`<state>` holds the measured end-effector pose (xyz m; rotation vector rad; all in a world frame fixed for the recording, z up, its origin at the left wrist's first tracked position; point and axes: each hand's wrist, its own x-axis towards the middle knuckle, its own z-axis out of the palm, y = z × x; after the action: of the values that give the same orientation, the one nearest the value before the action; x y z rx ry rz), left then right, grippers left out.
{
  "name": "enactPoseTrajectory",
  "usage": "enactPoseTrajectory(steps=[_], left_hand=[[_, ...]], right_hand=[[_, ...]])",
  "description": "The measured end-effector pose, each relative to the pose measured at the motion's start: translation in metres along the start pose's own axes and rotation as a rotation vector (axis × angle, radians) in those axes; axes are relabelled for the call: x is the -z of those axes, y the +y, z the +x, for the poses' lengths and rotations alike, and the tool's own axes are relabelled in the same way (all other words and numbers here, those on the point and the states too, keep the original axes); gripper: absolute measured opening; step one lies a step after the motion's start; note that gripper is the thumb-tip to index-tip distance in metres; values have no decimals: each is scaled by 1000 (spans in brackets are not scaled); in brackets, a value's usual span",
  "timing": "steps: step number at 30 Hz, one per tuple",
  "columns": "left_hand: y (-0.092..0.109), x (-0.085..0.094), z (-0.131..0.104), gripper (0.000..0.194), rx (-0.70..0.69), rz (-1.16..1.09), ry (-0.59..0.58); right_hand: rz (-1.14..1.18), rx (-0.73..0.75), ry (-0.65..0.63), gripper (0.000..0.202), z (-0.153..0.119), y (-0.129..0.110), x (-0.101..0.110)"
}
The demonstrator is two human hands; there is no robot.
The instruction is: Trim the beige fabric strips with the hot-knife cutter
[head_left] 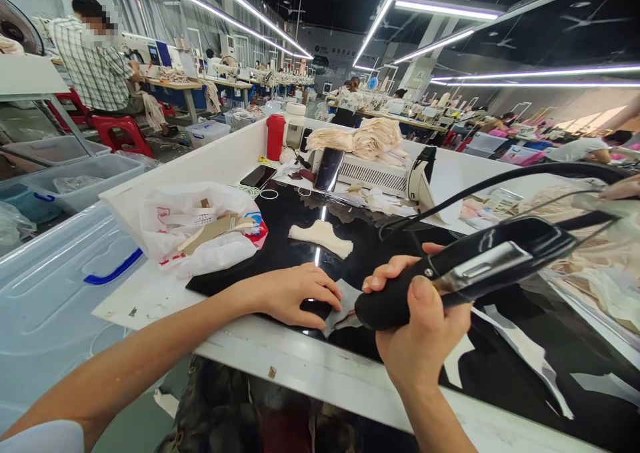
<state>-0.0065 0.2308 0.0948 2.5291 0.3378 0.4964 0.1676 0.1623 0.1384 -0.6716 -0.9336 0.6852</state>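
My right hand [420, 313] is wrapped round a black handheld tool [480, 259] with a metal lever and a cable. The tool's rounded end points left, low over the black work surface. My left hand [295, 296] lies on that surface with its fingers spread, the fingertips at the edge of a small greyish translucent sheet [341, 299]. Part of this sheet is hidden behind the tool's end. Farther back, a cream fabric piece [321, 237] lies flat on the black surface.
A plastic bag [220, 223] with scraps sits at the left. Behind are a red cup [275, 137], a phone [259, 176] and cream fabric stacks [363, 139] on a white box. Cut pieces [525, 353] lie at right. A person in a checked shirt [93, 63] sits far left.
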Motion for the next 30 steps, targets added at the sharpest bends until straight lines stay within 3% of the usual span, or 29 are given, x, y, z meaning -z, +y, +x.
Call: enactPoseTrajectory(steps=[9,13,16,20,30], left_hand=[[2,3,-1,25,9,-22,-6],[7,2,0,11,24,-23,70],[8,-3,3,22,8,-11,111],[5,-11,4,40,-18,31,47],[4,-12,2,43,38,43,16]], right_hand=[[-30,-16,-23,40,-1,0,1],[-74,73,69,41,16,-6,9],[-109,127,117,39,27,-6,17],[-118,137,109,38,30,1,25],[-128,163,99,39,30,8,27]])
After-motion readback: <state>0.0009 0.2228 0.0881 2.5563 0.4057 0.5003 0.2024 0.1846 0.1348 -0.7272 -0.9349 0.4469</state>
